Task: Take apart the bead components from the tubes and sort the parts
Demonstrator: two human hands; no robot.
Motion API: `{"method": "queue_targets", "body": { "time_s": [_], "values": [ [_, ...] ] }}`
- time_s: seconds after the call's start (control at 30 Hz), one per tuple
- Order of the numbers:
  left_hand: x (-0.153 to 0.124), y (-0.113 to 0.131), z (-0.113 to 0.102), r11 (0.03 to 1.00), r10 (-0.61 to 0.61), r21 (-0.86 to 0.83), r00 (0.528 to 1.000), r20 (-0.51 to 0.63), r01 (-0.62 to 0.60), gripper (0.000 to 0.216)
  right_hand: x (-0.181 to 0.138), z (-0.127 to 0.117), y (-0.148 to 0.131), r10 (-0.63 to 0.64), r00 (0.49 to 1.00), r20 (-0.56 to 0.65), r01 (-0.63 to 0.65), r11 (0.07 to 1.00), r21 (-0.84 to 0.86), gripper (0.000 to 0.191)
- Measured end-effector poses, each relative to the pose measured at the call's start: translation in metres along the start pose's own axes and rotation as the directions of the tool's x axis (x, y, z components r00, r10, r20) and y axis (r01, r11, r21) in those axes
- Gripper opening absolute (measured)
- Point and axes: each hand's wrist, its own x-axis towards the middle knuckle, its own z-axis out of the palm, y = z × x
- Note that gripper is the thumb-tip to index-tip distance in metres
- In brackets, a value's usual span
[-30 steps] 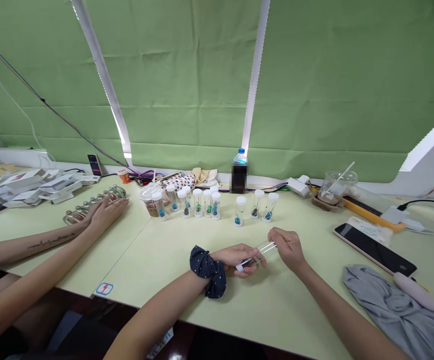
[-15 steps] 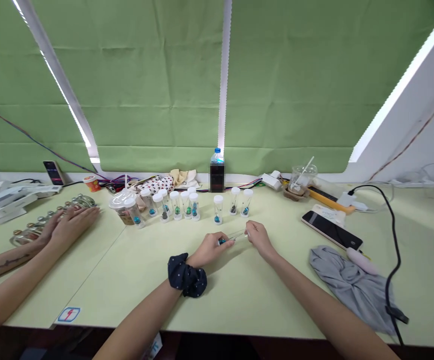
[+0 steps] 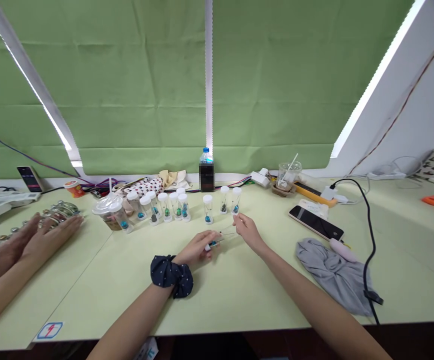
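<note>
My left hand (image 3: 197, 246) is closed around a small clear tube (image 3: 217, 242) with a white end and something blue inside, held tilted just above the table. To its right my right hand (image 3: 250, 232) is pinched closed; thin clear lines reach from the tube toward its fingertips, and what it grips is too fine to make out. Behind the hands stands a white-capped tube (image 3: 208, 209) with a blue piece in it. Two more tubes (image 3: 224, 200) stand to the right of that one, and a cluster of several similar tubes (image 3: 165, 206) is at the left.
A lidded cup (image 3: 106, 212) and a dark-labelled bottle (image 3: 206, 175) stand at the back. On the right lie a phone (image 3: 315, 223), a grey cloth (image 3: 331, 272) and a black cable (image 3: 369, 240). Another person's hands (image 3: 50, 240) rest by metal-topped glass items (image 3: 57, 212) at the left.
The view has turned to the right. My hands have drawn a little apart, and the tube's white end now shows below my left fingers.
</note>
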Motion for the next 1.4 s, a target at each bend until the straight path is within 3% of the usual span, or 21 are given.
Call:
{"method": "queue_targets", "body": {
  "time_s": [0.1,0.2,0.3,0.4,0.5,0.6,0.67,0.73,0.83,0.9,0.97,1.07,1.13,1.23,1.3,1.4],
  "values": [
    [0.0,0.0,0.001,0.901,0.296,0.379,0.939,-0.175,-0.214,0.054,0.003,0.003,0.01,0.198,0.98,-0.037,-0.198,0.98,0.001,0.027],
    [0.001,0.001,0.002,0.822,0.35,0.53,0.919,-0.18,-0.209,0.043,0.006,0.004,0.016,0.255,0.967,-0.028,-0.255,0.967,0.021,0.024],
    [0.002,0.002,0.004,0.905,0.216,0.406,0.958,-0.187,-0.125,0.045,0.008,0.004,0.018,0.225,0.974,-0.042,-0.223,0.974,0.042,0.027],
    [0.005,0.002,0.003,0.994,-0.038,0.102,0.994,-0.1,0.048,0.052,0.008,0.003,0.016,0.097,0.995,-0.035,-0.095,0.994,0.056,0.03],
    [0.007,0.001,-0.005,0.961,-0.241,-0.13,0.969,0.052,0.246,0.053,0.004,0.002,0.01,-0.051,0.998,0.028,0.049,0.996,0.074,0.03],
    [0.006,0.001,-0.011,0.927,-0.304,-0.185,0.942,0.144,0.327,0.051,-0.001,0.001,0.004,-0.158,0.985,0.075,0.154,0.986,0.061,0.027],
    [0.003,0.0,-0.009,0.963,-0.209,-0.156,0.973,0.092,0.222,0.05,-0.002,0.001,0.004,-0.161,0.985,0.058,0.161,0.987,0.006,0.026],
    [0.001,-0.001,-0.003,1.0,-0.023,-0.005,0.998,-0.053,0.023,0.045,0.0,0.001,0.008,-0.049,0.999,0.019,0.05,0.997,-0.063,0.025],
    [0.0,-0.001,0.006,0.907,0.279,0.377,0.939,-0.202,-0.188,0.046,0.006,0.003,0.017,0.156,0.988,-0.009,-0.156,0.983,-0.1,0.024],
    [0.001,-0.001,0.008,0.843,0.348,0.495,0.915,-0.206,-0.209,0.041,0.009,0.003,0.019,0.193,0.981,-0.003,-0.192,0.978,-0.08,0.024],
    [0.002,0.001,0.007,0.887,0.262,0.433,0.946,-0.19,-0.159,0.038,0.009,0.003,0.017,0.182,0.983,-0.004,-0.182,0.982,-0.058,0.025],
    [0.003,0.003,0.003,0.991,-0.006,0.136,0.996,-0.09,0.018,0.042,0.004,0.0,0.009,0.055,0.998,0.027,-0.055,0.998,0.004,0.028],
    [0.003,0.004,-0.002,0.987,-0.151,-0.046,0.989,0.003,0.151,0.046,0.0,-0.003,0.004,-0.087,0.993,0.082,0.083,0.995,0.052,0.027],
    [-0.001,0.007,-0.011,0.94,-0.295,-0.159,0.953,0.073,0.303,0.054,0.0,-0.01,0.001,-0.214,0.964,0.156,0.206,0.976,0.066,0.025],
    [-0.003,0.009,-0.015,0.929,-0.32,-0.175,0.945,0.062,0.326,0.055,0.005,-0.016,0.002,-0.231,0.958,0.169,0.221,0.972,0.075,0.026],
    [-0.004,0.009,-0.019,0.953,-0.225,-0.203,0.974,0.021,0.224,0.049,0.016,-0.024,0.01,-0.209,0.958,0.197,0.19,0.976,0.11,0.028]
  ]
}}
